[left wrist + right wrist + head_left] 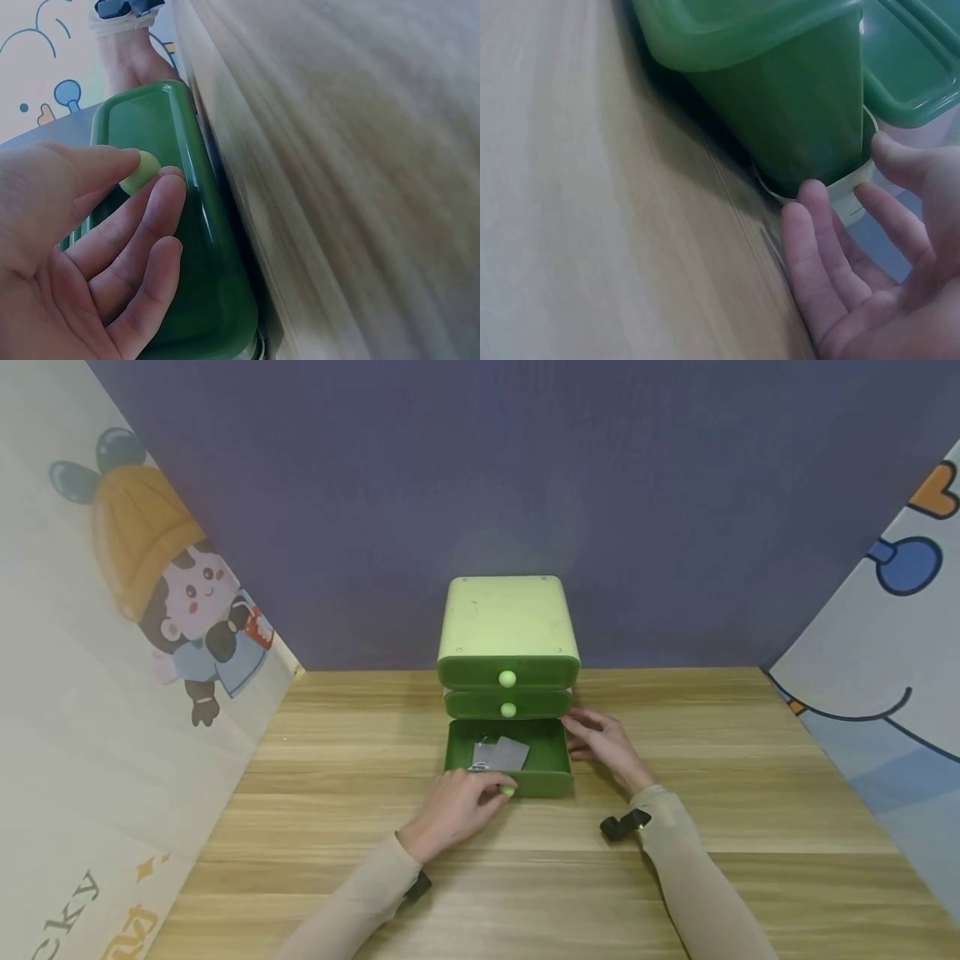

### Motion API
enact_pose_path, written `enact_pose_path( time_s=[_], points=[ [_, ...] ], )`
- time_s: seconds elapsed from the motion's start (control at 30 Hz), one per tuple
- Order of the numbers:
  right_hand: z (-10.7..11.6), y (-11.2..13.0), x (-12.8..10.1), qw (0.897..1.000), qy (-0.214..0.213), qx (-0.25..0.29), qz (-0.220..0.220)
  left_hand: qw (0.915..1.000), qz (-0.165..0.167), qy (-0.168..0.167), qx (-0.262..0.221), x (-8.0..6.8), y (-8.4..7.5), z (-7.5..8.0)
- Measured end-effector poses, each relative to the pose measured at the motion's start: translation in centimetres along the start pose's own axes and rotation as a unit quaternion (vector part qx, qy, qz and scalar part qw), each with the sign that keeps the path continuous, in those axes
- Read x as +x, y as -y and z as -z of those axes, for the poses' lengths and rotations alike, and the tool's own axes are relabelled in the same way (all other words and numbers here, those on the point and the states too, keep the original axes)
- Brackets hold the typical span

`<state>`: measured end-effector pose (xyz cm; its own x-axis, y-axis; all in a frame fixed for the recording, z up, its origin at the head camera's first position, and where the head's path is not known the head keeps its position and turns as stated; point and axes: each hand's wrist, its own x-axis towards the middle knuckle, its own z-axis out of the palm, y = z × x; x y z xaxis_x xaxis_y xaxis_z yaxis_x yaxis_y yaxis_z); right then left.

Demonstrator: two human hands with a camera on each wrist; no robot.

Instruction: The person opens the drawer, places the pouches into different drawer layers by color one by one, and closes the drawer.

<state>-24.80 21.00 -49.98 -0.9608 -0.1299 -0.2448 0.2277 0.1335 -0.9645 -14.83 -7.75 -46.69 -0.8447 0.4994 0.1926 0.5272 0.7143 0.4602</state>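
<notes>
A small green drawer cabinet [508, 618] stands at the middle of the wooden table. Its top two drawers are closed. The bottom drawer [553, 777] is pulled out toward me, with flat grey pieces [502, 752] lying inside. My left hand [495, 792] is at the drawer's front, with thumb and forefinger pinching the pale green knob [139, 172]. My right hand [576, 732] rests with straight fingers [810, 225] against the cabinet's lower right side, beside the open drawer [780, 112].
The wooden table [750, 793] extends to both sides of the cabinet. A cartoon-printed panel [112, 652] stands on the left and another [885, 677] on the right. A purple wall [487, 468] closes the back. Black straps [622, 824] sit at both wrists.
</notes>
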Motion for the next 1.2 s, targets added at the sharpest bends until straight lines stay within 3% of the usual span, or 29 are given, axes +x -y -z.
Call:
enact_pose_path(
  time_s=[0.53, 1.2],
  points=[
    [-0.12, 0.05, -0.2, 1.0, -0.009, 0.005, 0.0, 0.9999, -0.002, -0.013, 0.001, 0.28, 0.22, -0.18],
    [-0.22, 0.04, -0.03, 1.0, -0.005, 0.004, 0.001, 0.9999, 0.016, 0.006, 0.003, 0.79, -0.01, -0.11]
  ],
)
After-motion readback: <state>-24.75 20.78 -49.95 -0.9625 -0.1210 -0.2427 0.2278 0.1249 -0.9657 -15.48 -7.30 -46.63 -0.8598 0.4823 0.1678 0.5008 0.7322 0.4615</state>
